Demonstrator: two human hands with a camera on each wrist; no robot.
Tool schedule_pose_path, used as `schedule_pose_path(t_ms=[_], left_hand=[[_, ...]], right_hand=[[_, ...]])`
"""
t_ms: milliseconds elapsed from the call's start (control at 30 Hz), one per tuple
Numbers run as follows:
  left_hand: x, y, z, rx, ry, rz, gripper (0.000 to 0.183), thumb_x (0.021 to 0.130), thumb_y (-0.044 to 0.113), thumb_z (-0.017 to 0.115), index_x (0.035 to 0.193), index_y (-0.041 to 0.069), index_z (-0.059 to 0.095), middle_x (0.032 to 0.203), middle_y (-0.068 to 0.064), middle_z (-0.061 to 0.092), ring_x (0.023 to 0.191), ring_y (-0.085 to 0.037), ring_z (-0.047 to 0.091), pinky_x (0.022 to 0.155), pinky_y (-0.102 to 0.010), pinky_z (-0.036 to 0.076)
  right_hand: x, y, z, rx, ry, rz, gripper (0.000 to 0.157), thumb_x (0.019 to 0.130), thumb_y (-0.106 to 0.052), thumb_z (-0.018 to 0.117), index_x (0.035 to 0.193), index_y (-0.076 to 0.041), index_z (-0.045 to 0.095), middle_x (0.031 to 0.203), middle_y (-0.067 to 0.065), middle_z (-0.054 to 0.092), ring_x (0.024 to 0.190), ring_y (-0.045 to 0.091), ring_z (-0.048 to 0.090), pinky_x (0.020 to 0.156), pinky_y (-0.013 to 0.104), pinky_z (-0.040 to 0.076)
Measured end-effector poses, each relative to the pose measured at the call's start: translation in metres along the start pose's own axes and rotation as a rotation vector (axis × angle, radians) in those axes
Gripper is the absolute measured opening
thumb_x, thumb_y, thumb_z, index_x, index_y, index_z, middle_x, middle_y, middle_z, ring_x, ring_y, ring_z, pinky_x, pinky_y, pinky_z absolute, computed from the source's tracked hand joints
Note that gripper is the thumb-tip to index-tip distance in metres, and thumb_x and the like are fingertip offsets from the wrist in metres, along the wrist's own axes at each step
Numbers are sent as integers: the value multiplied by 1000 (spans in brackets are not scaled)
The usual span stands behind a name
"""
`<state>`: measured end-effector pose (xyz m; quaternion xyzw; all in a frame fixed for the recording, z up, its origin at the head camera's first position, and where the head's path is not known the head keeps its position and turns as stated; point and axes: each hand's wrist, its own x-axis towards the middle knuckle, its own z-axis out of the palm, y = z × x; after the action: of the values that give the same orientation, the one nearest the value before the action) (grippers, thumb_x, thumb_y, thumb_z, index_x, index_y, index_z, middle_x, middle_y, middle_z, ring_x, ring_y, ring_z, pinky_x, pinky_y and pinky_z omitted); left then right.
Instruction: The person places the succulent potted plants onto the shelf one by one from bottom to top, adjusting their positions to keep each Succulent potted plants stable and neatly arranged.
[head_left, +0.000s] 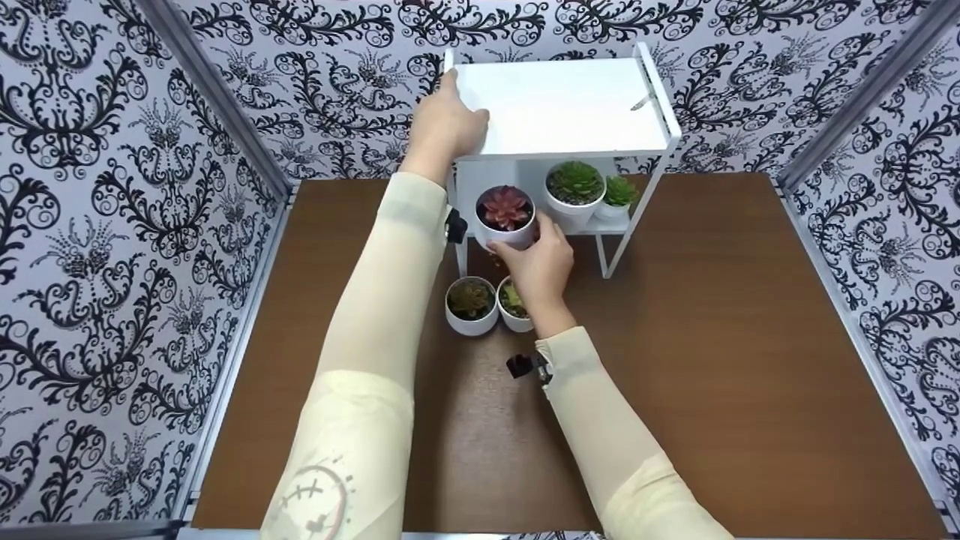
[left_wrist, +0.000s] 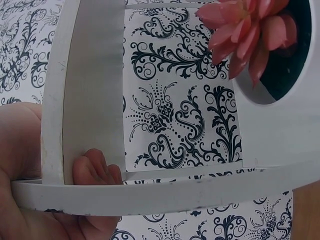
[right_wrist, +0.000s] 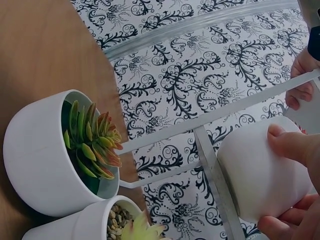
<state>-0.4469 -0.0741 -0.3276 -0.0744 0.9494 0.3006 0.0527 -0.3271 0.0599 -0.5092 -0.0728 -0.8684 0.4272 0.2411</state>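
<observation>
My left hand (head_left: 444, 124) holds the upper left edge of a white two-tier shelf (head_left: 559, 105). In the left wrist view its fingers (left_wrist: 95, 167) curl around the shelf's frame. My right hand (head_left: 544, 266) grips a white pot (head_left: 511, 238) with a red succulent (head_left: 505, 208), thumb on one side and fingers on the other. The right wrist view shows this pot (right_wrist: 260, 170) tilted in frame, its base close to the lower tier's edge; whether it rests there I cannot tell.
On the lower tier's right stand a white pot (head_left: 574, 214) with a green succulent and a smaller potted plant (head_left: 613, 212). Two more white pots, one with a brownish plant (head_left: 471, 326) and a smaller one (head_left: 517, 324), stand on the brown table (head_left: 750, 337) in front. Patterned walls surround it.
</observation>
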Motion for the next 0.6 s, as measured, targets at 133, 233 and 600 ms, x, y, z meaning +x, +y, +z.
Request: schedule_pose_path(t_ms=[133,233,600], left_hand=[[0,-1,-1,-4,-3,-1,90,105,47,58,173,29,3,174,-7,36,158,-24,40,133,-38,30],[0,0,-1,-8,-3,-2,89,105,46,58,173,30,2,174,-6,36,158,-24,40,133,-38,30],[-1,-1,-1,-6,4,12,89,105,45,58,173,27,4,174,-7,37,158,-24,41,132,-37,31]], right_hand=[[1,0,1,22,11,19,78,69,-34,101,134,-4,70,125,17,76,118,35,72,105,48,56],[2,0,2,41,23,34,77,70,-32,101,135,-4,70,125,17,76,119,34,72,105,47,57],[1,3,5,49,56,23,76,71,-32,101,136,-6,71,125,17,78,117,36,74,103,49,58]])
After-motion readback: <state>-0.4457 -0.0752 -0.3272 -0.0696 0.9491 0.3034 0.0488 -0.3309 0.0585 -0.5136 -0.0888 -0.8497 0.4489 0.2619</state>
